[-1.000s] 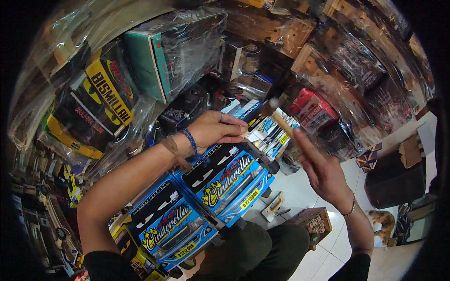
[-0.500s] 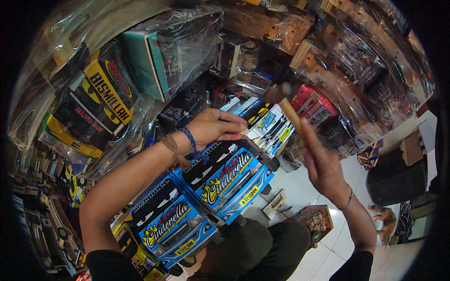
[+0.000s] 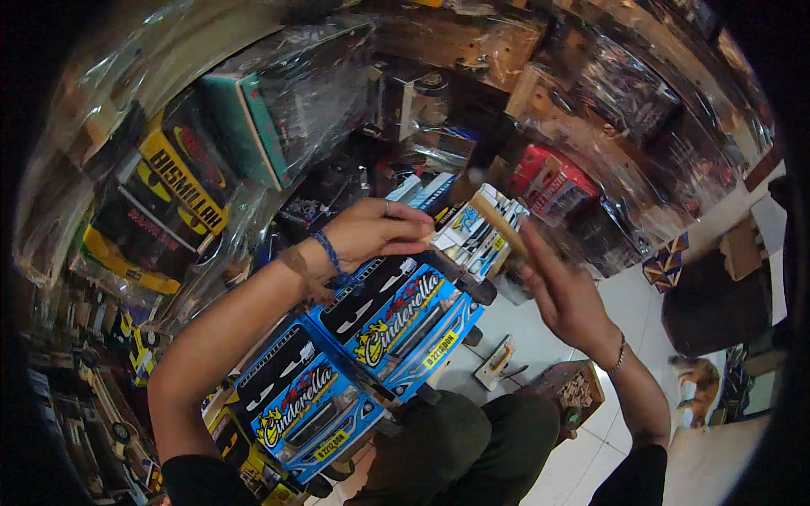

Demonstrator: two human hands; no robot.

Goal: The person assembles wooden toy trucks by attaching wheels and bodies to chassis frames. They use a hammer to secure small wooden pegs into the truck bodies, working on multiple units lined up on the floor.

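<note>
My right hand [image 3: 569, 299] is closed around the wooden handle of a hammer [image 3: 499, 221], raised above a white toy truck [image 3: 479, 232]; the dark hammer head is blurred. My left hand [image 3: 375, 236] pinches with thumb and fingers something too small to make out, just left of the white truck and above the back of a blue toy truck [image 3: 405, 316]. Beside that truck, on its left, stands a second blue toy truck [image 3: 308, 396] with similar black and yellow markings. Both blue trucks lie close to my knees.
A wooden box of small wood pieces [image 3: 578, 401] and a small tool with a pale plate [image 3: 495, 364] are on the white tiled floor. Plastic-wrapped toy trucks [image 3: 173, 198], a teal box [image 3: 253, 126] and a red toy truck [image 3: 553, 181] crowd around. A cat [image 3: 696, 388] is at right.
The hammer has come down slightly and to the left, and its head shows less. My left hand keeps its pinch. The whole view has shifted a little.
</note>
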